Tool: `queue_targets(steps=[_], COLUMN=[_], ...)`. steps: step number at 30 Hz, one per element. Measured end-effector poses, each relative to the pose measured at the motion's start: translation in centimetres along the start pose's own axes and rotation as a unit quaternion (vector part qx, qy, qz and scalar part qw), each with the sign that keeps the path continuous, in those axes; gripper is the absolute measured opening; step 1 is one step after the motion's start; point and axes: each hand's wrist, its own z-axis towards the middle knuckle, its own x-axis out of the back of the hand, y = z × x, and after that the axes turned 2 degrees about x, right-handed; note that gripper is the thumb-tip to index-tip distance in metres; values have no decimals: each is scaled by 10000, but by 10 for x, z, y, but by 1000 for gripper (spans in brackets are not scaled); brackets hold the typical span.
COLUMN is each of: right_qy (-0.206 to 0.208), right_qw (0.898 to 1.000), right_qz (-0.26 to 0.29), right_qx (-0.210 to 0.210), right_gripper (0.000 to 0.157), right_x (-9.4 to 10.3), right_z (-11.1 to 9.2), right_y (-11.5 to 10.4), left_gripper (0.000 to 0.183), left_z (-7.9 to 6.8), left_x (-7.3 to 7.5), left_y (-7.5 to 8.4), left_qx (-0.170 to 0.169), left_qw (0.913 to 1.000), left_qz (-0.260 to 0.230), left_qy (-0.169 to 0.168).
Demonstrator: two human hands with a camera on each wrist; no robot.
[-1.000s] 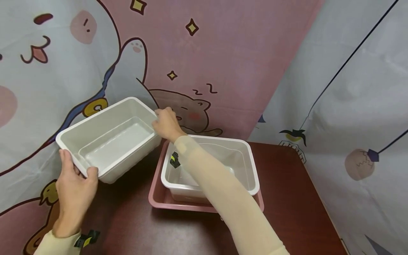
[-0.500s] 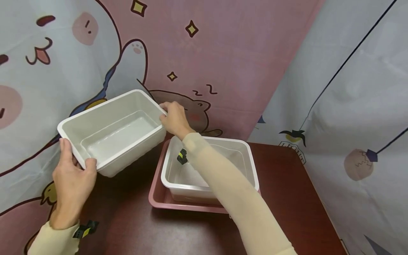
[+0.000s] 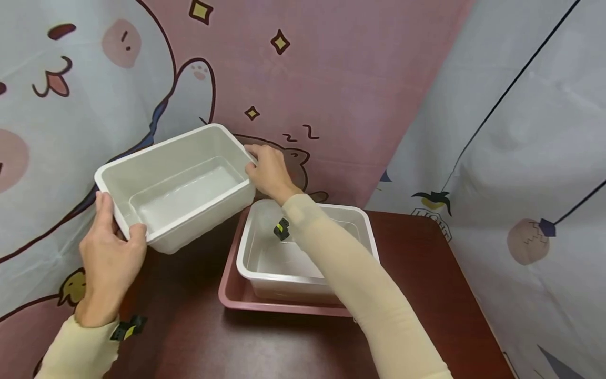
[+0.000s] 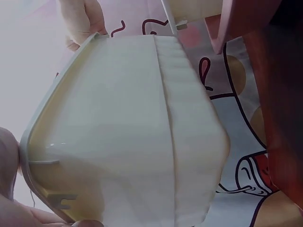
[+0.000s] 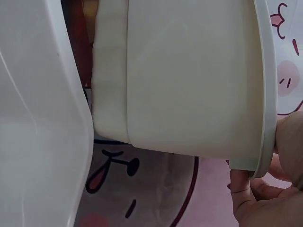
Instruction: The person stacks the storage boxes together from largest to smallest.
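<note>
A white plastic bin (image 3: 189, 197) hangs tilted in the air at the left of the head view, its hollow inside facing me. My left hand (image 3: 111, 258) grips its near left end by the rim, thumb on the front corner. At the opposite short end, my right hand (image 3: 272, 171) pinches the rim. Both wrist views show the bin's outer wall (image 4: 113, 118) close up, with fingers (image 5: 241, 191) hooked at the rim in the right wrist view. A second white bin (image 3: 293, 279) sits inside a pink bin (image 3: 284, 308) on the table, partly covered by my right forearm.
The dark red-brown table (image 3: 227, 347) carries the nested bins near its back. A cartoon-printed curtain (image 3: 331, 79) hangs close behind the table, and a pale curtain (image 3: 497, 158) closes off its right side.
Both hands have lifted the held bin and moved it to the right, nearer to the nested bins. The grip on each end stays the same. The nested bins have not moved on the table.
</note>
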Motion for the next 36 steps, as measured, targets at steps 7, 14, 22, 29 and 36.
queue_targets(steps=[7, 14, 22, 29, 36], right_qy=[134, 329, 537, 667, 737], right_qw=[9999, 9992, 9978, 9967, 9955], right_qz=[-48, -193, -385, -431, -527], right_qx=[10, 72, -78, -188, -267], right_gripper=[53, 52, 51, 52, 52], right_x=[16, 37, 62, 76, 90], right_z=[-3, -10, -21, -35, -49], right_y=[2, 8, 12, 19, 28], left_gripper=[80, 80, 76, 76, 75], left_z=[9, 14, 18, 17, 19], left_x=[-5, -12, -22, -29, -39], left_y=[8, 19, 36, 45, 52], left_qx=[-294, -637, -734, -735, -988], left_qw=[9994, 9976, 9966, 9954, 9922], left_qz=[-153, -271, -264, -374, -553], left_qy=[7, -63, -270, -491, -528])
